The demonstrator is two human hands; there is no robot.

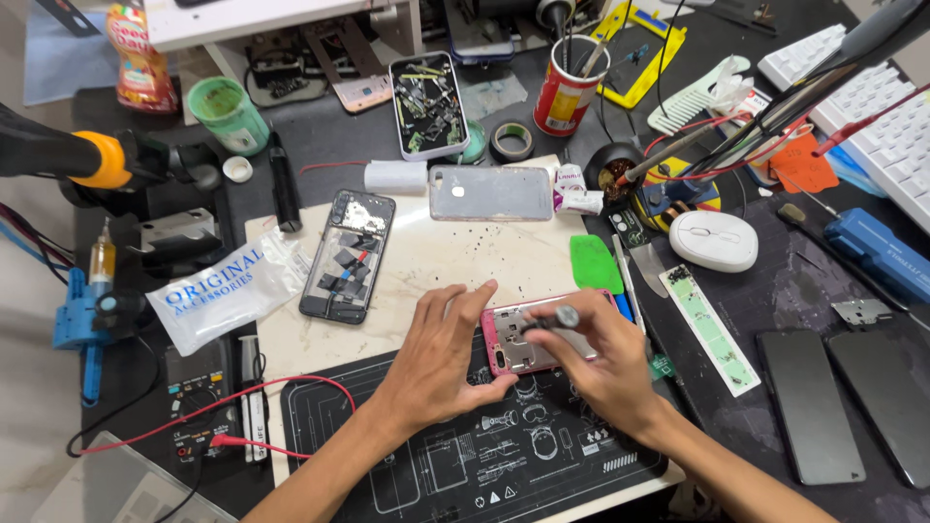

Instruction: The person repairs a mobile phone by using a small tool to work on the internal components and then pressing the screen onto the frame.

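Pink-framed and opened, the phone (pixel 535 339) lies near the front edge of the table (pixel 794 281), partly on the black mat (pixel 455 446) and partly on the pale board (pixel 455 257). From the head view, the left hand (pixel 441 353) presses its spread fingers (pixel 481 295) against the phone's left end, steadying it without closing around anything. The right hand (pixel 605 363) has its fingers clenched around a dark screwdriver (pixel 547 320), whose tip rests over the phone's inside. Further back on the board lies another opened phone (pixel 349 254), with a grey back cover (pixel 490 192) beyond it. A green plastic card (pixel 593 263) sits just right of the board, and a white mouse (pixel 714 240) lies further right.
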